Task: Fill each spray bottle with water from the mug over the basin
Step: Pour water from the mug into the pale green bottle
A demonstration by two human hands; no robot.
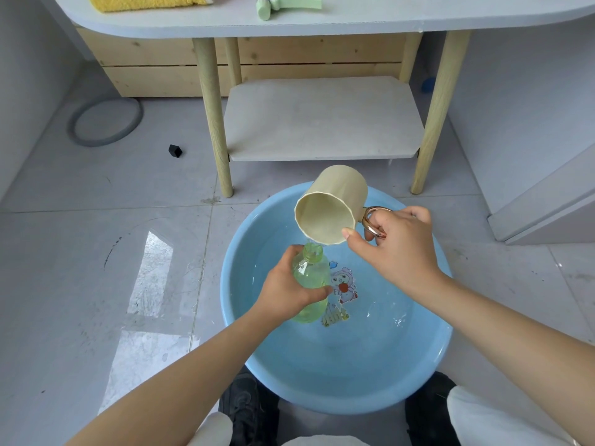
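Note:
A blue basin (428, 358) with water and a cartoon print sits on the floor below me. My left hand (283, 291) grips a clear green bottle (310, 278) without its cap, held upright over the basin. My right hand (396, 249) holds a cream mug (335, 204) by its gold handle, thumb on the rim. The mug is tipped far over, its mouth facing me just above the bottle's open neck. A green spray head (283, 4) lies on the table top.
A light table with wooden legs (215, 123) and a low shelf (322, 120) stands just behind the basin. A yellow towel (148, 1) lies on its top. A grey ring (106, 122) and a small black object (175, 151) lie on the wet tiled floor at left.

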